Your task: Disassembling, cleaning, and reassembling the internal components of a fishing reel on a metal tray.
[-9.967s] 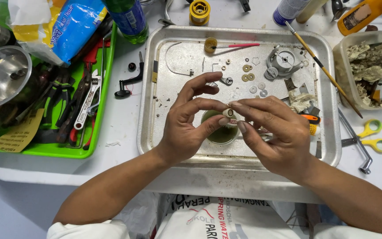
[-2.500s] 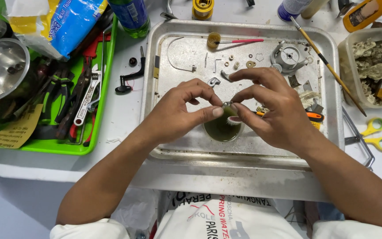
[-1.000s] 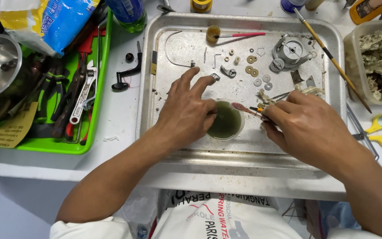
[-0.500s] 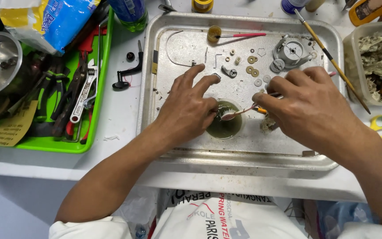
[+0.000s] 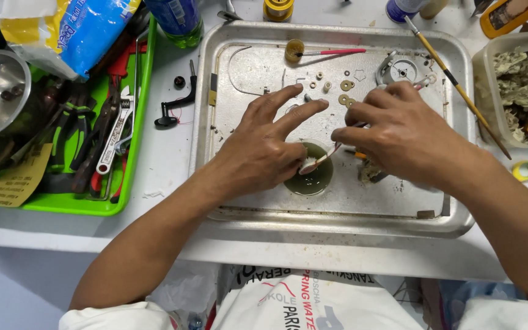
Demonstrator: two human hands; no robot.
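Here, over a dented metal tray [image 5: 215,201] on a white desk [image 5: 166,159], the left hand [image 5: 264,153] steadies a small round dish of greenish liquid [image 5: 313,180], its thumb and forefinger pinching a tiny pale part at the dish's rim while the other fingers [image 5: 294,113] fan out flat. The right hand [image 5: 404,137] grips a slim brush [image 5: 322,159] in bunched fingers, bristles touching that part just above the liquid. The part looks light, rigid and wet (probably slippery), so it is best held by its edges with fingertips; the shallow dish seems easy to tip. Small brass washers [image 5: 344,91] lie near, and a green tool tray [image 5: 93,201] sits well apart at the left.
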